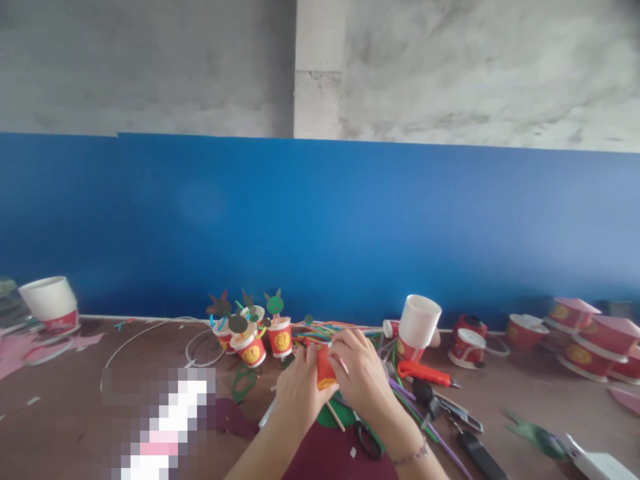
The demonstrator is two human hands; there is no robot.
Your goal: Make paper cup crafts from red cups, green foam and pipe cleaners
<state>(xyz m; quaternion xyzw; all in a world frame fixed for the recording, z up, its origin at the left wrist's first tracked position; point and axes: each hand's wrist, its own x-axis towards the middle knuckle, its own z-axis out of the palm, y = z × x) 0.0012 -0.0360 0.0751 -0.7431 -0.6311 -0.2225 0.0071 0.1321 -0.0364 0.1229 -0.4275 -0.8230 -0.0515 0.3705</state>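
Note:
A small red paper cup (326, 371) with a yellow print lies tilted between my hands at the middle of the table. My left hand (299, 385) is closed around its left side. My right hand (361, 367) has its fingers curled together against the cup's right side. A thin, pale reddish piece shows between those fingers, too small to name. Below the hands, a thin wooden stick (336, 417) lies over green paper (330, 415) and dark red paper (337, 453). Black scissor handles (369, 440) stick out beside my right wrist.
Decorated red cups (281, 339) with paper animal heads stand left of my hands. Stacked white cups (419, 323), an orange utility knife (425, 373), keys (425, 395) and colored pipe cleaners (400, 387) lie to the right. A blue panel (320, 227) rises behind the table.

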